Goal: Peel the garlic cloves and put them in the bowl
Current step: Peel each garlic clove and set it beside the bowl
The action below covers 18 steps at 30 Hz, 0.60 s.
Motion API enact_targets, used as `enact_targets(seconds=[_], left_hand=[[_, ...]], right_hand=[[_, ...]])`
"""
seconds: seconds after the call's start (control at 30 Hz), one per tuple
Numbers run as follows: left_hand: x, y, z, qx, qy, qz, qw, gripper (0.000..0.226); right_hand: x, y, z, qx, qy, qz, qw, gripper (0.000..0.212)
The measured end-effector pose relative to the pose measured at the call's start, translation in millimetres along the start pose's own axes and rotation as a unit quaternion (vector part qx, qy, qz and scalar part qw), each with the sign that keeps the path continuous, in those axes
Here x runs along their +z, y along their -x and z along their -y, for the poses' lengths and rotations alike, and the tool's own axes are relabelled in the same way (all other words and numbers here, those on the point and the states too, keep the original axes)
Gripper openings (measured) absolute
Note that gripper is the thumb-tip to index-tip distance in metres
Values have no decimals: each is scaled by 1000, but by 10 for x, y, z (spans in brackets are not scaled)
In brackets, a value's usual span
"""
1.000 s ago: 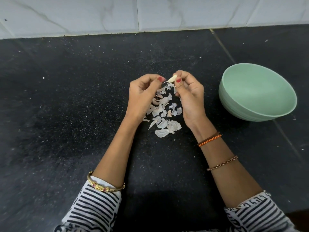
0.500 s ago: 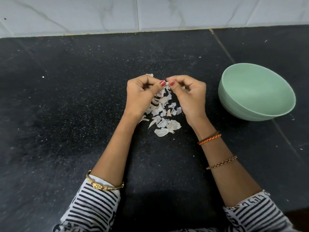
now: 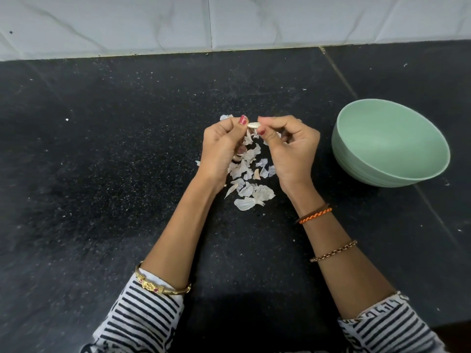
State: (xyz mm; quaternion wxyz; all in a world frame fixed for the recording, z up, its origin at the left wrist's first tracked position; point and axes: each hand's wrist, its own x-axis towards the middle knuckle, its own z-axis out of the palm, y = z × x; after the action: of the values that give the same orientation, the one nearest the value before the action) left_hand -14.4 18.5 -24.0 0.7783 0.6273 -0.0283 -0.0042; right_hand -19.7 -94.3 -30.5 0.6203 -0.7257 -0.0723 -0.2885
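Head view looks down on a black speckled stone counter that fills most of the frame. Along the 12 o'clock side a white marble-veined tiled wall meets the counter's back edge. A thin seam crosses the stone from about 1 o'clock down toward 4 o'clock, passing under the bowl.

Near the centre, the left hand and the right hand face each other, both with fingers curled. Between their thumbs and fingertips they pinch one pale garlic clove; the left grips its 9 o'clock end, the right its 3 o'clock end. Whether skin remains on the clove I cannot tell.

Below the hands, toward 6 o'clock, loose garlic skins lie scattered on the stone, with one scrap at 12 o'clock of the left hand.

At 3 o'clock of the hands, apart from them, stands a pale green bowl; its visible inside shows nothing in it.

From 7 to 11 o'clock the counter is bare stone with a few white flecks. Both striped sleeves enter from 6 o'clock.
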Motion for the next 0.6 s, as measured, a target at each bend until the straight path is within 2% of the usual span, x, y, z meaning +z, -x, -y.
enact_targets(seconds=[0.17,0.4,0.6], left_hand=[[25,28,11,14,-33,-27,999,27],[-5,-12,40,65,-75,-73,992,30],[38,-4,71,43,-50,-54,996,37]], right_hand=[[-12,18,-3,-28,36,0,999,19],[5,29,3,15,-4,29,999,16],[-32,2,88,134,-94,58,985,23]])
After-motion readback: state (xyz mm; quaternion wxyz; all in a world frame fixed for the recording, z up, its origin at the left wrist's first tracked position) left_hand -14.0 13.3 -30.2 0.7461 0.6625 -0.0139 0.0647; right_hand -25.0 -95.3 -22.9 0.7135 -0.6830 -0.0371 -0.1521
